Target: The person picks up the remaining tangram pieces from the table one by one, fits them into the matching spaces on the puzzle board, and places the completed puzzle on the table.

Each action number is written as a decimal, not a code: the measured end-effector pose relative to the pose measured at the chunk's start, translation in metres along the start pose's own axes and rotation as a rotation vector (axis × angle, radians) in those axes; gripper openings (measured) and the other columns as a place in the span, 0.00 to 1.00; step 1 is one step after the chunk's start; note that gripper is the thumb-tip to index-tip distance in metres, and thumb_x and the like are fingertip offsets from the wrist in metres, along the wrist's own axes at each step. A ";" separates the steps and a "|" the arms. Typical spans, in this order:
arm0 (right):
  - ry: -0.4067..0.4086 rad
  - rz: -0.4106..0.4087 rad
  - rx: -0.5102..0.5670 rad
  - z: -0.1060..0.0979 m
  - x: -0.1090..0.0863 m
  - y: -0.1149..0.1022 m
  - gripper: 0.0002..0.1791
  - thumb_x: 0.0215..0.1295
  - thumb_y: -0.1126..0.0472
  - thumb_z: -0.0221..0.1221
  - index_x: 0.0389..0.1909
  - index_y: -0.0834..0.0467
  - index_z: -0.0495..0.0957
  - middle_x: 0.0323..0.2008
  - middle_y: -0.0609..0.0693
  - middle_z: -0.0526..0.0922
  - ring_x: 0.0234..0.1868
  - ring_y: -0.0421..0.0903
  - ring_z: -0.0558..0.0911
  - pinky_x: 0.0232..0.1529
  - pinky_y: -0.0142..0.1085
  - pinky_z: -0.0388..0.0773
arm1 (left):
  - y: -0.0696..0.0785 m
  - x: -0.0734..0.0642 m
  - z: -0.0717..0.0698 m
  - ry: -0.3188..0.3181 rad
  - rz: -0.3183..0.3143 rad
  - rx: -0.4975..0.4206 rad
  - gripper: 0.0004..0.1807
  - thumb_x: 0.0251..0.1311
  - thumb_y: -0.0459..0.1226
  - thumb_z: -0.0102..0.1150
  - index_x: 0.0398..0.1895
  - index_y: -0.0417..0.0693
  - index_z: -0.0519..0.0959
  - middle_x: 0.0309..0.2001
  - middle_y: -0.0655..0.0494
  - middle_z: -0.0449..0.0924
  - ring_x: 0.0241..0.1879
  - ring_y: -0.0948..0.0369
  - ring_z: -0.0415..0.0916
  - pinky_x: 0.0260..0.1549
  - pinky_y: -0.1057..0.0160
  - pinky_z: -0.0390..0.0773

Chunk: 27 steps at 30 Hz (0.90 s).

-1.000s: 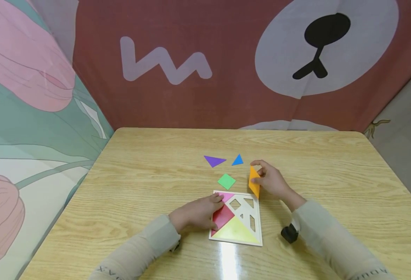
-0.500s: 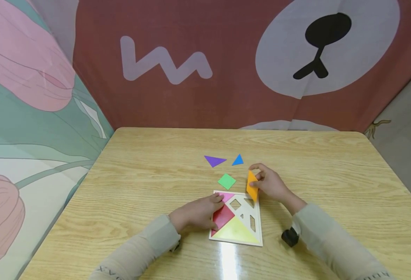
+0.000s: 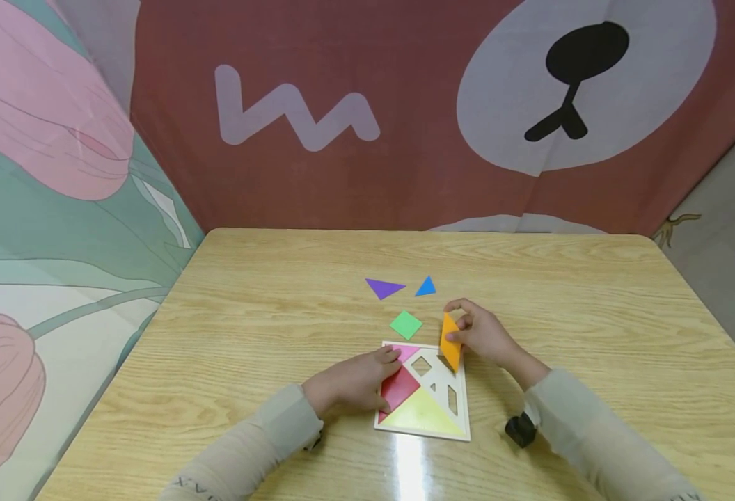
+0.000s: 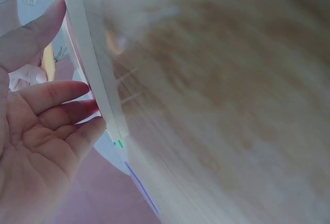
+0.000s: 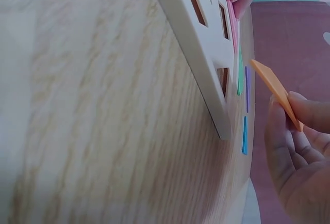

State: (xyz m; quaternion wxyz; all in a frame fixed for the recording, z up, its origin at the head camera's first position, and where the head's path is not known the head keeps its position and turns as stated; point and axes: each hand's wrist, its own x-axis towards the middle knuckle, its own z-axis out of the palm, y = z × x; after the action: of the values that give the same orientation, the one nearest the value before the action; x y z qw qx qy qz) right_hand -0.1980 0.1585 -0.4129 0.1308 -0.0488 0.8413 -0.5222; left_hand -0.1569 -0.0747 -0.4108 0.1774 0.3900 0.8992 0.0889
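Observation:
A white tangram board (image 3: 465,403) lies on the table, with a pink piece (image 3: 409,353), a red triangle (image 3: 400,390) and a yellow triangle (image 3: 422,415) set in it. Several cutouts on its right side show bare wood. My left hand (image 3: 356,381) rests on the board's left side, fingertips touching the pink and red pieces. Between thumb and fingers, my right hand (image 3: 485,335) pinches an orange tangram piece (image 3: 449,342). It stands on edge, tilted, above the top right cutout. In the right wrist view, the orange piece (image 5: 276,87) appears raised off the board.
Just beyond the board lies a green square (image 3: 406,325). Farther back are a purple triangle (image 3: 384,288) and a blue triangle (image 3: 427,287). The wooden table (image 3: 267,299) ends at a printed cloth backdrop (image 3: 342,181).
My right hand has brought the orange piece toward me, from the board's top right corner to over the top right cutout. My left hand has stayed in place.

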 end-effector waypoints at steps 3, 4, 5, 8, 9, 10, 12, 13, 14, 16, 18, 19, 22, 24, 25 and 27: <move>-0.017 -0.002 -0.006 0.000 -0.001 0.001 0.22 0.51 0.75 0.55 0.49 0.63 0.65 0.22 0.55 0.71 0.19 0.47 0.72 0.22 0.40 0.75 | 0.000 0.000 0.000 -0.002 -0.003 -0.002 0.38 0.45 0.45 0.60 0.61 0.41 0.60 0.63 0.49 0.54 0.63 0.56 0.46 0.58 0.66 0.50; -0.025 -0.006 -0.010 0.000 -0.001 0.002 0.22 0.51 0.75 0.55 0.49 0.63 0.65 0.22 0.54 0.71 0.19 0.47 0.72 0.21 0.39 0.75 | 0.000 0.000 0.000 -0.001 -0.003 -0.003 0.38 0.45 0.45 0.60 0.61 0.41 0.60 0.63 0.50 0.54 0.63 0.56 0.46 0.58 0.65 0.50; -0.032 -0.011 -0.016 0.000 -0.001 0.002 0.21 0.52 0.75 0.55 0.49 0.64 0.65 0.21 0.54 0.71 0.19 0.47 0.72 0.21 0.39 0.75 | 0.000 0.000 0.000 -0.001 -0.004 -0.002 0.38 0.45 0.45 0.60 0.61 0.41 0.60 0.63 0.50 0.54 0.63 0.56 0.46 0.58 0.66 0.50; -0.043 -0.020 -0.026 0.001 -0.001 0.003 0.21 0.52 0.74 0.55 0.49 0.64 0.65 0.21 0.54 0.71 0.18 0.46 0.72 0.21 0.38 0.75 | 0.000 0.000 0.000 0.003 -0.003 0.005 0.38 0.45 0.45 0.60 0.61 0.41 0.60 0.63 0.50 0.54 0.63 0.56 0.46 0.58 0.66 0.51; -0.046 -0.026 -0.028 0.001 -0.001 0.004 0.21 0.51 0.74 0.55 0.48 0.64 0.64 0.21 0.54 0.71 0.18 0.47 0.72 0.20 0.38 0.74 | 0.000 0.000 0.000 0.005 -0.002 0.005 0.38 0.45 0.45 0.60 0.61 0.41 0.60 0.63 0.50 0.54 0.63 0.56 0.46 0.58 0.66 0.51; -0.051 -0.032 -0.027 0.000 -0.002 0.004 0.21 0.51 0.75 0.55 0.49 0.65 0.64 0.21 0.54 0.71 0.18 0.47 0.71 0.20 0.38 0.74 | 0.000 0.000 0.000 0.005 -0.001 0.007 0.38 0.45 0.45 0.60 0.61 0.41 0.60 0.63 0.50 0.54 0.63 0.56 0.46 0.58 0.66 0.51; -0.056 -0.041 -0.018 0.000 -0.003 0.003 0.21 0.51 0.75 0.55 0.48 0.65 0.64 0.21 0.54 0.71 0.18 0.46 0.71 0.20 0.39 0.74 | 0.000 0.000 0.000 0.006 0.000 0.006 0.38 0.45 0.45 0.60 0.61 0.41 0.60 0.63 0.50 0.54 0.63 0.56 0.46 0.58 0.66 0.50; -0.060 -0.044 -0.011 0.000 -0.003 0.004 0.21 0.51 0.76 0.55 0.48 0.66 0.64 0.21 0.54 0.70 0.18 0.46 0.71 0.20 0.39 0.74 | 0.000 0.000 0.000 0.006 -0.001 0.004 0.38 0.45 0.45 0.60 0.61 0.41 0.60 0.63 0.50 0.54 0.63 0.56 0.46 0.58 0.66 0.50; -0.066 -0.048 -0.003 0.000 -0.004 0.004 0.21 0.51 0.76 0.54 0.48 0.66 0.63 0.21 0.54 0.70 0.18 0.46 0.71 0.20 0.39 0.75 | 0.000 0.000 0.000 0.007 0.000 0.005 0.38 0.45 0.45 0.60 0.61 0.41 0.60 0.63 0.50 0.54 0.63 0.56 0.46 0.58 0.66 0.50; -0.077 -0.056 0.007 0.000 -0.005 0.005 0.21 0.51 0.76 0.54 0.48 0.67 0.63 0.21 0.55 0.70 0.18 0.46 0.71 0.20 0.40 0.75 | -0.001 0.000 0.000 0.008 0.002 0.007 0.38 0.45 0.45 0.60 0.61 0.41 0.60 0.63 0.50 0.54 0.63 0.56 0.46 0.58 0.66 0.50; -0.089 -0.062 0.008 0.000 -0.005 0.006 0.21 0.51 0.77 0.54 0.48 0.67 0.63 0.22 0.55 0.70 0.18 0.46 0.71 0.19 0.39 0.74 | -0.001 0.000 0.000 0.008 0.004 0.008 0.38 0.45 0.45 0.60 0.61 0.40 0.60 0.62 0.49 0.54 0.63 0.56 0.46 0.58 0.66 0.50; -0.095 -0.063 0.009 0.000 -0.005 0.007 0.21 0.50 0.77 0.54 0.48 0.67 0.63 0.22 0.55 0.70 0.18 0.46 0.71 0.19 0.39 0.74 | -0.001 0.000 0.000 0.007 0.003 0.009 0.38 0.45 0.45 0.60 0.61 0.40 0.60 0.62 0.49 0.54 0.63 0.56 0.46 0.58 0.66 0.50; -0.113 -0.066 0.003 0.000 -0.006 0.009 0.21 0.50 0.76 0.55 0.47 0.67 0.64 0.25 0.54 0.67 0.19 0.45 0.68 0.18 0.35 0.72 | -0.001 0.001 0.000 0.006 0.004 0.010 0.38 0.45 0.45 0.60 0.60 0.40 0.60 0.62 0.49 0.54 0.63 0.57 0.46 0.58 0.66 0.50; -0.131 -0.060 0.010 0.001 -0.006 0.009 0.20 0.50 0.76 0.55 0.46 0.66 0.64 0.26 0.54 0.66 0.19 0.44 0.67 0.18 0.34 0.71 | -0.001 0.001 0.000 0.005 0.006 0.013 0.38 0.46 0.45 0.60 0.60 0.41 0.60 0.62 0.50 0.54 0.63 0.57 0.46 0.58 0.66 0.50; -0.140 -0.057 0.015 0.001 -0.007 0.009 0.20 0.50 0.75 0.56 0.45 0.66 0.64 0.26 0.55 0.65 0.19 0.44 0.66 0.18 0.33 0.70 | -0.001 0.001 0.000 0.005 0.006 0.012 0.38 0.46 0.45 0.60 0.60 0.41 0.60 0.62 0.50 0.54 0.63 0.57 0.46 0.58 0.66 0.50; -0.163 -0.050 0.023 0.001 -0.008 0.009 0.20 0.50 0.75 0.56 0.45 0.66 0.64 0.27 0.55 0.64 0.19 0.43 0.64 0.19 0.32 0.69 | 0.000 0.001 0.000 0.004 0.005 0.011 0.38 0.46 0.45 0.60 0.60 0.41 0.60 0.62 0.50 0.55 0.63 0.57 0.46 0.58 0.66 0.50</move>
State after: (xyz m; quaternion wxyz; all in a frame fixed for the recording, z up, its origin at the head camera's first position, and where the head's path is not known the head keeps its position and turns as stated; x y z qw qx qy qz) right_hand -0.1897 0.1631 -0.4203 0.1866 -0.1106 0.8203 -0.5292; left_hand -0.1576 -0.0744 -0.4113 0.1732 0.3931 0.8990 0.0852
